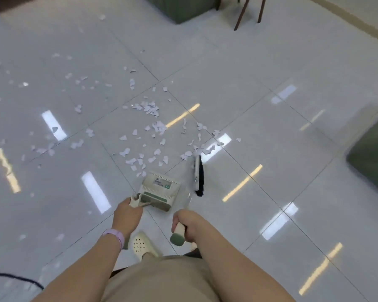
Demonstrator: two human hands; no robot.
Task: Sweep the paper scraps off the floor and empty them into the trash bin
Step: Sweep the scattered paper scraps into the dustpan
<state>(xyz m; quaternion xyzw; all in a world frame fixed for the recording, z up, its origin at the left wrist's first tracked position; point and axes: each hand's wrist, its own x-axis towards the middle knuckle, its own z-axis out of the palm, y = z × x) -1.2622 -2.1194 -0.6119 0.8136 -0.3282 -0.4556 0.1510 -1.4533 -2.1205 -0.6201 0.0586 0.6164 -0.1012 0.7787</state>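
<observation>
White paper scraps (150, 109) lie scattered over the glossy tiled floor (271, 83), thickest in the middle and spreading far to the left. My left hand (128, 213) grips the handle of a cream and green dustpan (159, 189), which stands on the floor just below the nearest scraps. My right hand (187, 223) grips the cream and green broom handle (179, 235). The broom head (198, 175), white with black bristles, rests on the floor to the right of the dustpan, at the edge of the scraps.
A green block (183, 7) and dark wooden legs (241, 14) stand at the top. Another green object (373, 158) sits at the right edge. A black cable (15, 279) curls at the lower left. My foot in a cream clog (143, 245) is between my arms.
</observation>
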